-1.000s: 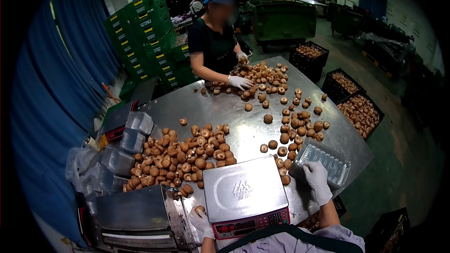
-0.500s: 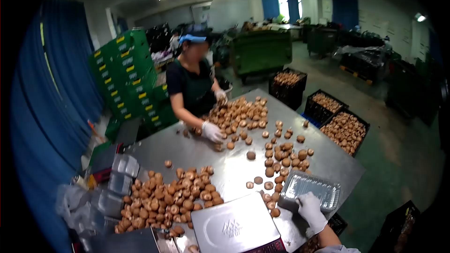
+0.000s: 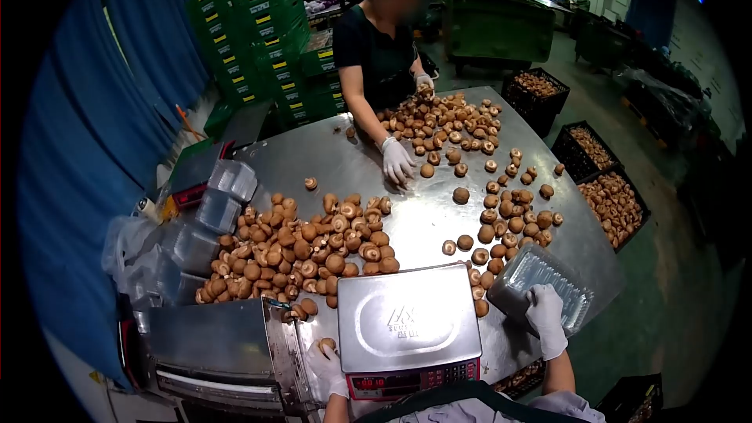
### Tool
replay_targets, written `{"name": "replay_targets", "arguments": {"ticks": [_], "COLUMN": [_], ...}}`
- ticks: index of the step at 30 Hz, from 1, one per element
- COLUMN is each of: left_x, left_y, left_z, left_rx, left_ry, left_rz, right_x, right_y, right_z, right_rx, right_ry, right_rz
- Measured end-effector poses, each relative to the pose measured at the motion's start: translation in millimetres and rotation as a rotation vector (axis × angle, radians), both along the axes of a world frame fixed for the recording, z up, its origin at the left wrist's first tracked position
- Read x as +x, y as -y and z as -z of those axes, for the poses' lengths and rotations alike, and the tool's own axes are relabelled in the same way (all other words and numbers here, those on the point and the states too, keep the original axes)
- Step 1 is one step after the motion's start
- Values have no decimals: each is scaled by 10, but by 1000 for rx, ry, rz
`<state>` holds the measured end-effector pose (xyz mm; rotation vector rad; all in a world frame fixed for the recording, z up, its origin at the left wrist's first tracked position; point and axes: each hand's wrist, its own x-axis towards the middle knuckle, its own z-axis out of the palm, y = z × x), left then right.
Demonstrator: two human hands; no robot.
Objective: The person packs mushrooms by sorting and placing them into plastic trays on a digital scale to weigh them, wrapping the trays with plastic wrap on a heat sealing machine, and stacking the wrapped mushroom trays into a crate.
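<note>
My left hand [image 3: 325, 368], in a white glove, is at the left side of the scale [image 3: 410, 321], its fingers curled round a brown mushroom [image 3: 327, 343]. My right hand [image 3: 547, 319], also gloved, grips the near edge of a clear plastic tray [image 3: 536, 278], tilted over the right part of the steel table. No mushrooms show inside the tray. The scale's platform is bare, and its red display is lit. A large pile of mushrooms [image 3: 301, 247] lies left of and beyond the scale; a looser group [image 3: 513, 215] lies beyond the tray.
Across the steel table [image 3: 274, 160] a co-worker in a dark apron [image 3: 384, 70] has gloved hands at another mushroom pile [image 3: 446, 121]. Stacked clear trays [image 3: 196, 247] and a sealing machine [image 3: 211, 337] are at left. Black crates of mushrooms [image 3: 615, 204] stand on the floor at right.
The view has tilted downward. My left hand has come into view at a mushroom beside the scale. My right hand still holds the tray. The co-worker's nearer hand is now flatter on the table.
</note>
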<state>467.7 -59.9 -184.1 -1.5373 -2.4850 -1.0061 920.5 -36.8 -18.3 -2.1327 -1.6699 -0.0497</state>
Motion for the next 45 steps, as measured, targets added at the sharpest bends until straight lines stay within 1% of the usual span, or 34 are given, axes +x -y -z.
{"name": "replay_targets", "arguments": {"ticks": [2,5,7,8,9,10,12,14,16,18,19,20,22,23,24,26,27,28,30,31,32,34,35,36,37,38,39,40,41,42,44,45], "left_x": [12,45,47,44,10,16,28,41,59,79,67,91,113,113,137,128,99,76,89,72,27,-161,-198,-196,-155,-141,-213,-245,-326,-390,-403,-403], "left_y": [4,-46,-26,-42,-36,-25,-29,-46,-4,-34,-32,-20,-10,-12,-26,-85,-109,-216,-431,-564,-648,-894,-1015,-1082,-1132,-1210,-1278,-1341,-1433,-1504,-1541,-1545], "left_z": [-20,-68,-72,-221,-123,-102,-73,-51,-67,-182,-222,-253,-334,-374,-427,-344,-222,-116,-401,-461,-445,-120,-175,-220,-495,-646,-616,-682,-472,-261,-321,-373], "left_rx": [-5,33,60,-15,47,1,61,47,48,-5,-8,-1,-4,-65,-115,-86,-38,9,36,52,111,148,59,52,17,-15,-55,-68,-33,2,-7,-9], "left_ry": [-2,25,26,121,150,108,40,61,86,269,445,452,604,617,607,682,826,972,1385,1500,1616,1957,2048,2050,1993,1934,1972,2050,2066,2083,2068,2053], "left_rz": [0,16,12,66,86,40,40,-3,-13,-49,-36,-32,-74,-49,-53,-53,-63,-64,-140,-185,-108,-32,47,58,88,119,213,192,200,203,237,270], "right_x": [7,-24,-103,-207,-337,-507,-908,-1236,-1663,-1744,-1727,-1686,-1598,-1564,-1518,-1371,-1360,-1307,-1337,-1354,-1377,-1496,-1551,-1583,-1652,-1727,-1782,-1908,-2038,-2117,-2251,-2283], "right_y": [1,42,42,17,5,-2,-32,-44,-111,-121,-133,-176,-273,-316,-391,-591,-728,-973,-1348,-1596,-1847,-2207,-2360,-2474,-2610,-2769,-2922,-2960,-2993,-3015,-3133,-3160], "right_z": [-30,-178,-460,-718,-912,-1064,-1176,-856,-508,-161,-196,-264,-452,-557,-664,-630,-660,-517,-568,-469,-326,-147,-56,23,143,309,543,578,598,668,866,922], "right_rx": [-39,1,298,402,482,542,631,364,-50,-204,-187,-184,-283,-253,-324,-298,-318,-143,-428,-457,-492,-670,-730,-763,-802,-839,-880,-893,-899,-868,-779,-777], "right_ry": [-50,5,-1,-2,-92,-97,-89,-101,-17,32,-48,-38,-373,-343,-384,-475,-497,-466,-544,-615,-687,-962,-1007,-981,-1019,-1057,-1140,-1213,-1284,-1319,-1102,-1104], "right_rz": [54,27,8,-39,-91,-161,-407,-735,-990,-1092,-1093,-1090,-1044,-968,-905,-834,-775,-897,-658,-660,-665,-492,-466,-417,-344,-273,-329,-248,-163,-285,-495,-492]}}
